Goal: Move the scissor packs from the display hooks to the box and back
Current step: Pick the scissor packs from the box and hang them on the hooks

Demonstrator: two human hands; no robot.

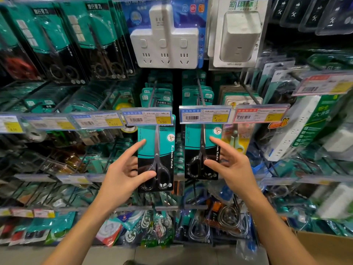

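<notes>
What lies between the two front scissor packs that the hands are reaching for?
In the head view, only a narrow dark gap separates the left scissor pack from the right scissor pack; blurred teal packs hang deeper inside it.

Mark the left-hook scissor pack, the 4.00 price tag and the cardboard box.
left-hook scissor pack (162, 148): head view, teal card right of the blades.
4.00 price tag (217, 118): head view, yellow price patch.
cardboard box (322, 247): head view, brown flap at bottom right.
</notes>
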